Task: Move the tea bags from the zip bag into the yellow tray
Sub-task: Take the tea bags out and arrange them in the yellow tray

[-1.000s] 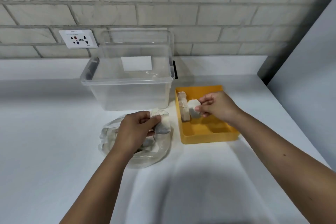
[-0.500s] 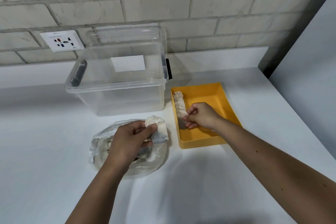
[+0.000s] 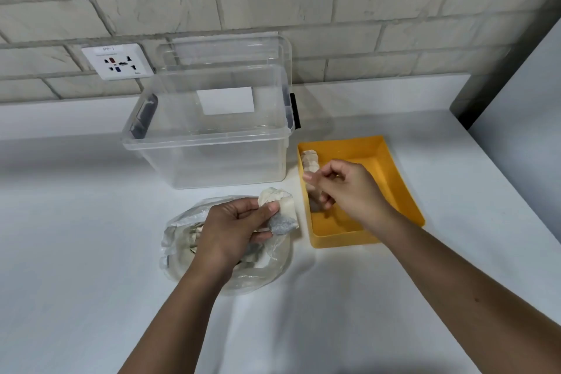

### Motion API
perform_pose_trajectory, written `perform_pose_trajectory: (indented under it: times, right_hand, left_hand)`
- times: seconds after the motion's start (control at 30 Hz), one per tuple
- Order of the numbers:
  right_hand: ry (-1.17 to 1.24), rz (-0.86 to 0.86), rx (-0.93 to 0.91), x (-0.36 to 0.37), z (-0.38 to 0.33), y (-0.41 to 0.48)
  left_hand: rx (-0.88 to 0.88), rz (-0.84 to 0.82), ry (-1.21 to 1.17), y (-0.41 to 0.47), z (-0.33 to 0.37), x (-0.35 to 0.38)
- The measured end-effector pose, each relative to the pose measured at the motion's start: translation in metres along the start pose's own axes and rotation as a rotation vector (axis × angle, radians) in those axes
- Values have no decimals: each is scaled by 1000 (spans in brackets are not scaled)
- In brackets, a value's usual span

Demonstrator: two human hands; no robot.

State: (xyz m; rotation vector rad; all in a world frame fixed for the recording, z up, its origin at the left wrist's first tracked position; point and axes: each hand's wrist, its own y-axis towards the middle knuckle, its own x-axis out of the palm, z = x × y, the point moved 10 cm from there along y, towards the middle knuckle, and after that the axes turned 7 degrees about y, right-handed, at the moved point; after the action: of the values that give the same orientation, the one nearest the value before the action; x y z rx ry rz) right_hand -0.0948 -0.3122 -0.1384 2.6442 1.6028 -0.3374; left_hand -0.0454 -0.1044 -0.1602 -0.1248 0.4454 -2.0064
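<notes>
The crumpled clear zip bag lies on the white table with several tea bags inside. My left hand rests over it and pinches a small bunch of tea bags above the bag's right edge. To the right stands the yellow tray. A row of tea bags lines its left wall. My right hand hovers over the tray's left half, fingers loosely apart and holding nothing; it hides part of the row.
A clear plastic storage box with its lid leaning behind stands at the back, close to the tray's left corner. A wall socket sits on the brick wall. A grey panel borders the table at the right.
My right hand carried a tea bag down to the row in the tray, let go of it and lifted slightly. My left hand kept its tea bags over the zip bag.
</notes>
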Motion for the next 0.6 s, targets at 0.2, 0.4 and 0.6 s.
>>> perform_pose_trajectory:
  times: [0.2,0.4,0.6]
  right_hand:
    - [126,-141,4,32,-9,-28]
    - [219,-110,56,25,-1,-31]
    - [288,-71,78,21,1,-32]
  left_hand:
    - [-12,-15,6,-2,2,9]
    - [-68,-50,-89,-10,3,12]
    - [-66,-50,-120,-12,6,15]
